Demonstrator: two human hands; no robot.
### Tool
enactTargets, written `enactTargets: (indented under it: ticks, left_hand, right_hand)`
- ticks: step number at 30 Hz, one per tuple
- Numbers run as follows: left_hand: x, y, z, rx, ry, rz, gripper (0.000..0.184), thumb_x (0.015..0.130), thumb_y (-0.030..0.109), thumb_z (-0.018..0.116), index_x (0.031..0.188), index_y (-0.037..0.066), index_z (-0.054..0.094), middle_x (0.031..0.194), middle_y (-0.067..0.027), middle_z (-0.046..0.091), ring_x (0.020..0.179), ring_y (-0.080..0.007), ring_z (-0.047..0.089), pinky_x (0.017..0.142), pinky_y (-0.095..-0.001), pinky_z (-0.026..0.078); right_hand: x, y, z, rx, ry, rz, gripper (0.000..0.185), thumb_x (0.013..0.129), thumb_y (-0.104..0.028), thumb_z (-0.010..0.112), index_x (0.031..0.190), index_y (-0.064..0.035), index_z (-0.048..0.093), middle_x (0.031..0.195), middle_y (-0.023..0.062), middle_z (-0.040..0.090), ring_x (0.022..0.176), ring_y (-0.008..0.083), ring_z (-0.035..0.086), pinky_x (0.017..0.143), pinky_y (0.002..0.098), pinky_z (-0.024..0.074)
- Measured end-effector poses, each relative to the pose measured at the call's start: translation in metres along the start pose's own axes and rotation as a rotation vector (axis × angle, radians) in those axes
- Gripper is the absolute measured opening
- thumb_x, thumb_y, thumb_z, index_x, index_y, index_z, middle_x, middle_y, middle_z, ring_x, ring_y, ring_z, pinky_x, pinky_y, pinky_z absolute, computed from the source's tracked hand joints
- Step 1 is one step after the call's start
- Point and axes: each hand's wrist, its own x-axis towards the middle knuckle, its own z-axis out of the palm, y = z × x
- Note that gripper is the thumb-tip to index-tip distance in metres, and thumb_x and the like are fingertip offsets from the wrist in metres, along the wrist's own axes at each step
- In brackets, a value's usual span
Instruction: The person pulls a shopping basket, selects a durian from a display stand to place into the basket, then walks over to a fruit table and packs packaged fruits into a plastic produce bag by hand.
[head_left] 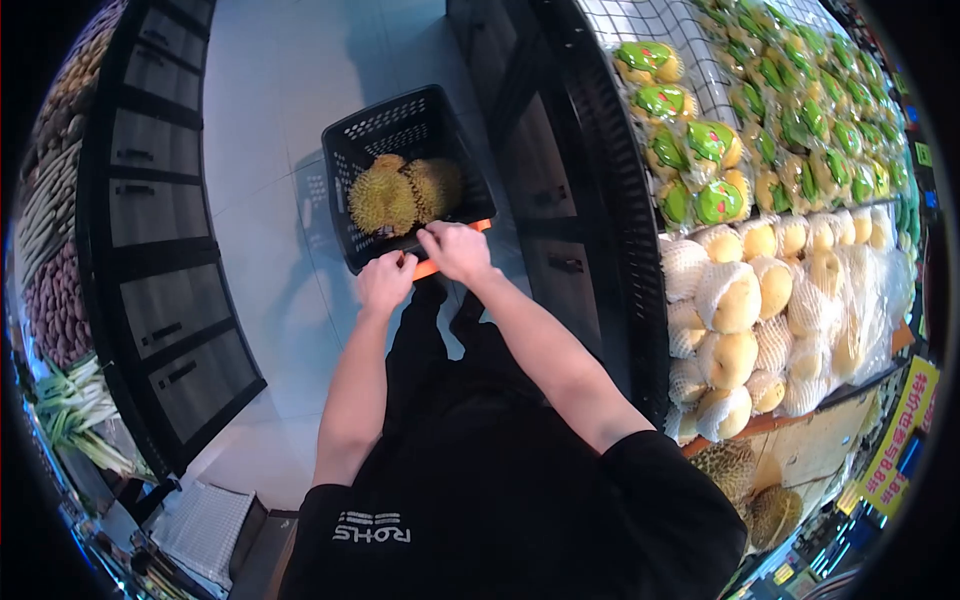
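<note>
A black plastic basket (340, 215) with perforated walls is in front of my legs. Inside it lie spiky yellow-brown durians (383, 198), the right one partly in shadow. An orange handle (425, 269) runs along the basket's near side. My left hand (386, 281) is closed at the near rim, left of the handle's middle. Just to the right, my right hand (455, 250) is closed over the same rim and handle. Both hands hide parts of the handle, so how far each set of fingers wraps round it is partly hidden.
Dark cabinets (165, 220) line the left of the aisle, with vegetables beside them. To the right, a display holds pears in foam nets (730, 300) and green-labelled bagged fruit (720, 200). More durians (775, 515) sit at lower right, near a yellow sign (900, 440). Pale floor (260, 130) runs between.
</note>
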Motion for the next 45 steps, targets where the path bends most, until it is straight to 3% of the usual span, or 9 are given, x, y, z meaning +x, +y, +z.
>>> enactTargets:
  ticks: [4,10,15,24,34,45]
  left_hand:
    - [0.023,0.002,-0.011,0.0,-0.021,-0.007,0.039,0.087,0.043,0.052,0.088,0.009,0.071,0.085,-0.0209,0.068,0.087,-0.0396,0.065,0.08,-0.049,0.051]
    - [0.06,-0.005,-0.029,-0.036,-0.065,0.014,0.041,0.088,0.044,0.049,0.081,0.01,0.071,0.083,-0.0193,0.069,0.085,-0.0385,0.066,0.079,-0.0489,0.052]
    - [0.092,-0.014,-0.04,-0.045,-0.102,0.097,0.045,0.091,0.042,0.043,0.088,0.008,0.072,0.09,-0.0187,0.07,0.089,-0.0368,0.067,0.082,-0.0479,0.052]
    - [0.14,-0.019,-0.057,-0.01,-0.097,0.214,0.043,0.092,0.037,0.041,0.084,0.008,0.072,0.084,-0.0182,0.07,0.082,-0.0364,0.068,0.078,-0.048,0.053]
    - [0.178,-0.016,-0.077,0.039,-0.114,0.205,0.043,0.092,0.037,0.041,0.081,0.009,0.072,0.082,-0.0173,0.07,0.078,-0.0358,0.068,0.075,-0.0474,0.053]
    - [0.23,-0.014,-0.096,0.035,-0.098,0.201,0.04,0.09,0.036,0.041,0.082,0.01,0.071,0.077,-0.0194,0.068,0.076,-0.0376,0.067,0.075,-0.0492,0.052]
  right_hand:
    - [0.024,-0.004,0.002,-0.032,0.204,0.004,0.038,0.09,-0.04,0.056,0.083,-0.0057,0.07,0.075,0.0168,0.069,0.077,0.0331,0.067,0.077,0.0433,0.0524]
    - [0.065,-0.026,-0.001,-0.104,0.148,0.159,0.043,0.09,-0.046,0.054,0.086,-0.0064,0.07,0.08,0.0155,0.07,0.083,0.0326,0.067,0.076,0.0433,0.0521]
    - [0.096,-0.033,-0.002,-0.057,0.111,0.178,0.036,0.091,-0.043,0.054,0.089,-0.0127,0.072,0.075,0.007,0.07,0.077,0.0292,0.068,0.072,0.0416,0.0528]
    - [0.141,-0.051,-0.003,-0.14,0.101,0.26,0.037,0.089,-0.044,0.054,0.089,-0.0121,0.073,0.077,0.0146,0.07,0.078,0.0336,0.068,0.075,0.0434,0.0533]
    - [0.18,-0.062,-0.006,-0.118,0.069,0.323,0.038,0.088,-0.046,0.055,0.089,-0.0123,0.073,0.078,0.0151,0.07,0.079,0.0334,0.069,0.076,0.0435,0.0533]
    - [0.233,-0.07,-0.009,-0.115,0.126,0.246,0.038,0.087,-0.045,0.055,0.089,-0.011,0.072,0.074,0.0146,0.07,0.074,0.0326,0.069,0.072,0.0425,0.0542]
